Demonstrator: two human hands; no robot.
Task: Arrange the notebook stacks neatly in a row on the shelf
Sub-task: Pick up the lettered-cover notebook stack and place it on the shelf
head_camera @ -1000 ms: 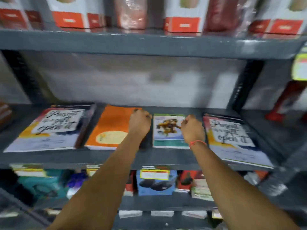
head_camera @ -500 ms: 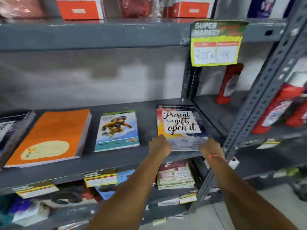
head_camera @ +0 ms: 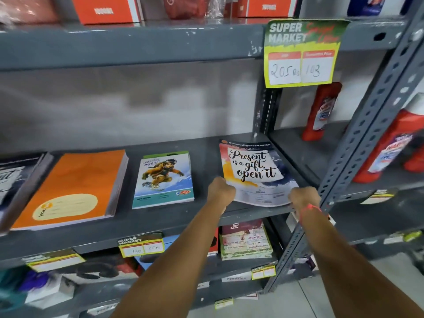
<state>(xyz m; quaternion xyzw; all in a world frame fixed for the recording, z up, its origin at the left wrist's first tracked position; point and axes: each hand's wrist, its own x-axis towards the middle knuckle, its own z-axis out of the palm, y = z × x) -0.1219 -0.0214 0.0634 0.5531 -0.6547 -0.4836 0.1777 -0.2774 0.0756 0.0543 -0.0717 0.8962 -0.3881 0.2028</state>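
Notebook stacks lie flat on the grey middle shelf [head_camera: 202, 216]. The rightmost, the "Present is a gift, open it" stack [head_camera: 254, 171], sits slightly turned near the upright post. My left hand [head_camera: 221, 190] grips its near left corner and my right hand [head_camera: 304, 198] grips its near right corner. To the left lie a small stack with a snowboarder cover [head_camera: 164, 180], a thick orange stack [head_camera: 73, 189], and at the frame's left edge another stack [head_camera: 16, 180], partly cut off.
A perforated grey post [head_camera: 358, 143] rises just right of my right hand. A yellow price sign [head_camera: 300, 53] hangs from the upper shelf. Red bottles [head_camera: 321, 111] stand in the neighbouring bay. Orange boxes [head_camera: 105, 9] sit above; more stationery fills the shelf below.
One second ago my hands flanked the snowboarder stack. They have moved right onto the "Present is a gift" stack, and the view has swung right with them.
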